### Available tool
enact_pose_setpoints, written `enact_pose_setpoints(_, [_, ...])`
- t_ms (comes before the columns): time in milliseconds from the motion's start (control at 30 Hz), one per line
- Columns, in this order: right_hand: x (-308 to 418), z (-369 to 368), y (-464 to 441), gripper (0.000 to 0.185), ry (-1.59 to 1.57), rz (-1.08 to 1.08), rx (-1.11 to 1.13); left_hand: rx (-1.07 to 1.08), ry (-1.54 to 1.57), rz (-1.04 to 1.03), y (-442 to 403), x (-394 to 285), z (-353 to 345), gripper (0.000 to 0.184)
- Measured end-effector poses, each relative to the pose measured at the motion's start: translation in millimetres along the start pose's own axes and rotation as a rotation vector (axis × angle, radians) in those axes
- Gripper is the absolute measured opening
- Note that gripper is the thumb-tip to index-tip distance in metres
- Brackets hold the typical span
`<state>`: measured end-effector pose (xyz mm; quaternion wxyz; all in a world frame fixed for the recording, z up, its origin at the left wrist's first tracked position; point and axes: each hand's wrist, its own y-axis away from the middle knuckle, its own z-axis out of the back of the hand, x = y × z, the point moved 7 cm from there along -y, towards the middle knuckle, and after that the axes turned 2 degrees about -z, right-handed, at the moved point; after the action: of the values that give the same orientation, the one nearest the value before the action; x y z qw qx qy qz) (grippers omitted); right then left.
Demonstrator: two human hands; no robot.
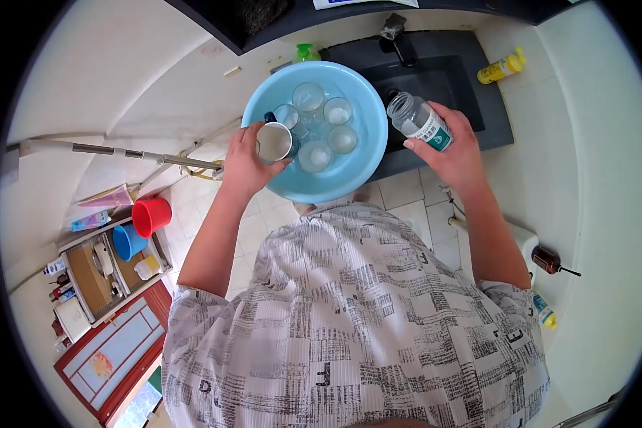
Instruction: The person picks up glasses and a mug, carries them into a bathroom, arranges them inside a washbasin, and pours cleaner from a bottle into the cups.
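Note:
My left hand (246,162) is closed around a mug (275,141) with a pale inside and a dark rim and handle, over the left side of a light blue basin (367,160). My right hand (458,153) grips a clear wide-mouthed jar (415,120) with a white and green label, tilted, above the sink edge to the right of the basin. The jar's mouth is uncovered and points up and left. Inside the basin stand several drinking glasses (314,156), with white stuff at the bottom of some of them.
Behind the basin is a dark sink (442,78) with a tap (398,44). A green pump bottle (307,52) and a yellow bottle (501,68) flank it. At left are a metal pole (121,151), a red bucket (152,216) and a blue bucket (128,242).

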<state>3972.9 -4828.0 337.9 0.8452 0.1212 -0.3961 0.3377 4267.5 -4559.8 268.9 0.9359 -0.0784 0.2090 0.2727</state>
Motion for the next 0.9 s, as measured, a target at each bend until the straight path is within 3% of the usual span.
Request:
enact_pose_setpoints(167, [0.2, -8.0, 2.7, 0.073, -0.033, -0.001, 0.029, -0.035, 0.012, -0.026, 4.4, 4.5, -5.5, 0.096])
enact_pose_setpoints(400, [5.3, -25.3, 5.8, 0.073, -0.133, -0.004, 0.099, -0.058, -0.001, -0.026, 8.5, -5.7, 6.7, 0.123])
enact_pose_setpoints(500, [9.6, -32.0, 10.1, 0.074, -0.179, -0.006, 0.124, -0.126, 0.085, 0.025, 13.3, -9.8, 27.3, 0.122])
enact_pose_setpoints(533, [15.0, -34.4, 11.9, 0.075, -0.205, -0.002, 0.124, -0.167, 0.084, -0.011, 15.7, -22.8, 43.5, 0.095])
enact_pose_setpoints(633, [40.8, -53.3, 18.0, 0.078, -0.24, 0.126, 0.149, -0.152, 1.158, 0.251, 12.2, -30.2, 31.9, 0.075])
enact_pose_setpoints(667, [57.0, -58.0, 20.8, 0.078, -0.208, 0.182, 0.155, -0.108, 1.209, 0.348, 8.2, -46.1, 31.8, 0.077])
enact_pose_setpoints(767, [89.6, -65.5, 25.8, 0.078, -0.099, 0.352, 0.082, -0.115, 1.35, 0.338, -4.2, -82.8, 23.2, 0.078])
enact_pose_setpoints(800, [98.8, -65.5, 25.7, 0.078, -0.05, 0.41, 0.051, -0.109, 1.325, 0.297, -7.3, -92.7, 21.4, 0.069])
enact_pose_setpoints(900, [111.0, -64.3, 26.9, 0.078, 0.053, 0.51, -0.012, -0.097, 1.03, 0.016, -11.2, -124.4, 20.7, 0.069])
